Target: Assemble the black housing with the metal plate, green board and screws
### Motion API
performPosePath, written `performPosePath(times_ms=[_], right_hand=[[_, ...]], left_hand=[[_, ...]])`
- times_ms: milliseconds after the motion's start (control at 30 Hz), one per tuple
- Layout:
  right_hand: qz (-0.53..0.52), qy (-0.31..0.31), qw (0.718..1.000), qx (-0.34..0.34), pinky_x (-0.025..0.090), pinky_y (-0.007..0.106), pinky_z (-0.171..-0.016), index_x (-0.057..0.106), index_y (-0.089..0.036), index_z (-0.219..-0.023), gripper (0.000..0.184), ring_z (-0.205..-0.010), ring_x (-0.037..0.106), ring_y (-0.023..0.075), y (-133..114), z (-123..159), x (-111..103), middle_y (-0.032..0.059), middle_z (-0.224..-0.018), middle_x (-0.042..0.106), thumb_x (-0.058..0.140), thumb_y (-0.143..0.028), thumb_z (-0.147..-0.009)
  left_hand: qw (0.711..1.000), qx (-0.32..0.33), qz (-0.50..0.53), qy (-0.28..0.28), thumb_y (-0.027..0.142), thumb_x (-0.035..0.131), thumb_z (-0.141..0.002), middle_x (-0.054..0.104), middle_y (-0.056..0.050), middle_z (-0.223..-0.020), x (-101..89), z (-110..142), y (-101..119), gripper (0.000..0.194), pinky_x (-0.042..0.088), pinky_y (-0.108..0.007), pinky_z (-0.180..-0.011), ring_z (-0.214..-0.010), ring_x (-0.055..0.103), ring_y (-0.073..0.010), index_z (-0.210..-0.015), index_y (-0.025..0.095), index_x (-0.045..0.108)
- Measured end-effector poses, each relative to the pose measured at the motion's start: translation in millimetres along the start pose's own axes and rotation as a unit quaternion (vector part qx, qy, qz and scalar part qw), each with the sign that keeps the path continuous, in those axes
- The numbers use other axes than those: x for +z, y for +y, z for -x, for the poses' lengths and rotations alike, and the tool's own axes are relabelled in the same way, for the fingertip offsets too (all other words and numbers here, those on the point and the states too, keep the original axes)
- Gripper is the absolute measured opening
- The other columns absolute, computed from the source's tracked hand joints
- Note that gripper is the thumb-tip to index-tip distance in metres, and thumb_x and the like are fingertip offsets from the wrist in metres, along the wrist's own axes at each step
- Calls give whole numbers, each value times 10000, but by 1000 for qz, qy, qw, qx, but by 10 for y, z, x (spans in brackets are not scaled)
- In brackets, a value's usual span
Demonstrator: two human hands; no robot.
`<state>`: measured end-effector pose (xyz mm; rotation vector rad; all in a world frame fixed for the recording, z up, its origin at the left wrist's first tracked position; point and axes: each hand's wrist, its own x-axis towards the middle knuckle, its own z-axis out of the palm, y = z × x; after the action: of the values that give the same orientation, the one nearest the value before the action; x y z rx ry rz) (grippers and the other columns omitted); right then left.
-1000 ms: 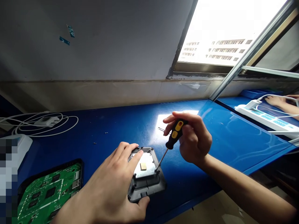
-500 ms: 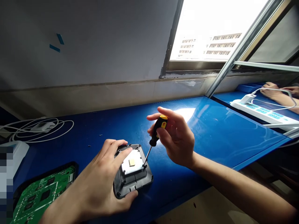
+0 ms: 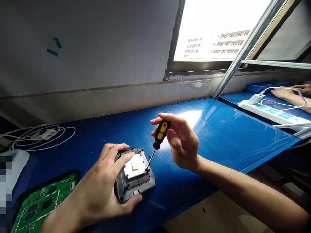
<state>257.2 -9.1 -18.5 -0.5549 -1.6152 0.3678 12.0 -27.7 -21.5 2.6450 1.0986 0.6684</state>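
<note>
My left hand [image 3: 107,174] grips a black plastic housing [image 3: 143,183] by its left side, thumb at the near edge and fingers over the far edge. Inside the housing lies a silvery metal plate [image 3: 132,172] bearing a small yellowish square pad [image 3: 134,166]. In my right hand [image 3: 183,142] is a screwdriver [image 3: 161,133] with a black and yellow handle, pinched between thumb and fingers. Its shaft slants down to the left, and the tip meets the right corner of the plate, at a dark screw spot.
A green circuit board [image 3: 46,204] in a black frame lies at the lower left. Behind it are a coiled white cable [image 3: 70,136] with an adapter, and two small screws [image 3: 91,152]. A white power strip [image 3: 274,111] and another person's hands [image 3: 283,93] are at the right.
The screwdriver handle has turned, so more of its yellow inlay faces me. Its tip stays at the same plate corner. The whole view has shifted slightly.
</note>
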Motion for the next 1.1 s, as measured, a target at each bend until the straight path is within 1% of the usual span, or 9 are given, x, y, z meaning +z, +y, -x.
performPosePath(times_ms=[167,367,533,700,767,867,933,1033,1100], right_hand=[[57,20,997,-53,648,305,-669,662,-285,-1265,323,-812,695,142,3,-20,-12,31,-1050,647,691,-232,-948],[-1,-17,1000,-17,652,331,-683,587,-243,-1355,337,-863,740,163,-38,7,-19,84,-1146,715,446,-205,-1052],[47,-4,996,-71,649,325,-669,660,-267,-1266,337,-775,701,144,-40,-2,-7,45,-1042,640,703,-218,-936],[10,-25,999,-21,662,337,-696,576,-262,-1344,348,-882,735,160,-88,28,12,87,-1174,705,421,-161,-1049],[18,-29,999,-33,667,361,-713,586,-267,-1351,328,-884,730,169,-88,35,12,92,-1203,672,476,-221,-1045],[60,-28,995,-69,660,351,-705,615,-279,-1367,406,-807,698,156,-74,29,3,60,-1095,623,659,-241,-966],[64,-32,996,-61,656,344,-714,591,-282,-1409,435,-817,693,155,-73,24,-5,56,-1073,649,609,-186,-985],[35,-58,997,-28,659,387,-770,520,-277,-1478,449,-933,714,184,-88,21,-21,96,-1227,692,424,-178,-1051],[33,-66,997,-31,661,412,-781,523,-287,-1476,433,-963,715,203,-92,20,-27,106,-1289,660,455,-239,-1051]], left_hand=[[999,-29,-6,-20,395,806,-694,524,-112,-1406,24,13,11,694,573,-515,-1001,-1308,482,-393,-1344,287,591],[996,-60,8,-68,367,809,-722,453,-114,-1496,20,41,-14,735,573,-543,-1021,-1360,459,-403,-1405,309,543],[992,-50,19,-112,384,793,-778,453,-113,-1519,20,56,-74,729,549,-550,-1072,-1376,472,-384,-1446,322,506],[992,-51,18,-114,412,816,-743,493,-113,-1479,76,50,-101,745,565,-516,-1057,-1335,509,-362,-1424,301,538],[992,-50,18,-114,410,816,-741,498,-106,-1473,83,47,-99,735,568,-501,-1051,-1328,512,-355,-1416,308,542],[991,-57,19,-115,412,816,-743,486,-96,-1485,74,46,-91,742,572,-487,-1043,-1318,524,-349,-1424,324,534],[990,-64,19,-122,424,812,-749,471,-95,-1497,64,44,-84,750,575,-485,-1036,-1316,530,-346,-1435,330,523],[989,-67,21,-131,431,805,-757,471,-96,-1491,43,33,-71,736,573,-488,-1037,-1320,530,-342,-1430,331,523],[988,-68,23,-135,429,801,-763,483,-91,-1480,27,24,-63,719,571,-486,-1040,-1309,542,-336,-1422,336,527]])
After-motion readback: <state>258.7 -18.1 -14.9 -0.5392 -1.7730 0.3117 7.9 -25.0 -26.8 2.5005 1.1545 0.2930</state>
